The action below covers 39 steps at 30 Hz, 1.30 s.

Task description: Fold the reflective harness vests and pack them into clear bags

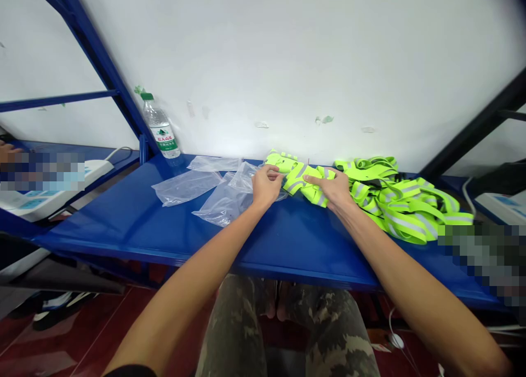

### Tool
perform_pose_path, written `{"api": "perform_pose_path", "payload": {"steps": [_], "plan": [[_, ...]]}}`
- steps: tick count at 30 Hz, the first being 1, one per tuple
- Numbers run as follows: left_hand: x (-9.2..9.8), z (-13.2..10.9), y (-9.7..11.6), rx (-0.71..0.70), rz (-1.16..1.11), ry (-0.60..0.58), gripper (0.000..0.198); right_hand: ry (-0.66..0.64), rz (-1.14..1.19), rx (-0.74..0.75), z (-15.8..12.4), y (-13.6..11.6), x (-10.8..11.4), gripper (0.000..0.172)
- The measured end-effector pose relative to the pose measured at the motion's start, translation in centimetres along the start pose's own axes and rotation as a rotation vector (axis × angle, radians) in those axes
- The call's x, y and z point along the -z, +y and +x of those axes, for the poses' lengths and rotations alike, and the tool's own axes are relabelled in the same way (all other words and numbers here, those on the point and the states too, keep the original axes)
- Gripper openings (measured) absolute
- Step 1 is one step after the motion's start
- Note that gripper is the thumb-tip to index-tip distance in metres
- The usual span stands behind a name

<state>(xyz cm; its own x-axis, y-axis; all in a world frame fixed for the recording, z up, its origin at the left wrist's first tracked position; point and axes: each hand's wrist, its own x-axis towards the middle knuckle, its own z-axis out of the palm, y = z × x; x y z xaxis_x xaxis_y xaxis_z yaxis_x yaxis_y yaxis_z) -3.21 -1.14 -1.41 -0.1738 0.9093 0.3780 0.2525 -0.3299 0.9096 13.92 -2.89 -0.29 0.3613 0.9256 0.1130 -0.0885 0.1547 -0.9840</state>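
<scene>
A bundle of neon yellow strap with grey reflective stripes (309, 185) is held above the blue table. My right hand (335, 188) grips its right side, thumb across the front. My left hand (267, 184) has its fingers curled together at the bundle's left end, beside a yellow piece (281, 162) near the wall; what its fingertips pinch is too small to tell. Several clear plastic bags (187, 187) lie on the table left of my left hand. To the right of my right hand is a loose heap of the same yellow straps (411, 204).
On the blue table (135, 223), a water bottle with a green cap (161, 130) stands at the back left against the wall. Blue metal frame posts (110, 64) rise at the left. White devices (92, 171) sit at both sides. Part of another person's hand (8, 151) shows far left.
</scene>
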Motion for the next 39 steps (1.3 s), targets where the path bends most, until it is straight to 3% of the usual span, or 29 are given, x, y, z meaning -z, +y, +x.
{"api": "perform_pose_path", "payload": {"steps": [5,9,13,16,19,22,28,34,39], "plan": [[-0.5,-0.5,0.5,-0.127,0.073,0.144,0.007,-0.064,-0.123,0.069,-1.2,1.2,-1.2,0.054],[-0.8,-0.5,0.8,-0.183,0.105,0.189,0.010,-0.061,-0.213,0.116,-1.7,2.0,-1.9,0.051],[-1.4,-1.4,1.3,-0.321,0.284,0.158,0.014,-0.028,-0.230,0.120,-2.1,1.8,-2.2,0.051],[-1.7,-2.3,1.6,-0.463,0.426,0.068,0.015,0.012,-0.103,0.008,-2.2,1.4,-2.2,0.050],[-1.8,-2.9,1.6,-0.552,0.453,-0.019,0.017,0.044,0.020,-0.073,-2.0,1.2,-2.0,0.049],[-1.8,-3.1,1.4,-0.614,0.438,-0.059,0.018,0.042,0.044,-0.017,-1.8,1.3,-1.7,0.047],[-1.5,-3.3,1.8,-0.631,0.460,-0.111,0.019,-0.060,0.110,-0.045,-1.9,0.8,-1.7,0.054],[0.0,-3.8,2.4,-0.607,0.584,-0.002,0.025,0.009,0.170,-0.098,-1.2,0.2,-1.1,0.053],[0.6,-3.0,1.4,-0.665,0.570,-0.108,0.033,0.062,0.250,-0.131,-0.2,0.2,-0.2,0.051]]}}
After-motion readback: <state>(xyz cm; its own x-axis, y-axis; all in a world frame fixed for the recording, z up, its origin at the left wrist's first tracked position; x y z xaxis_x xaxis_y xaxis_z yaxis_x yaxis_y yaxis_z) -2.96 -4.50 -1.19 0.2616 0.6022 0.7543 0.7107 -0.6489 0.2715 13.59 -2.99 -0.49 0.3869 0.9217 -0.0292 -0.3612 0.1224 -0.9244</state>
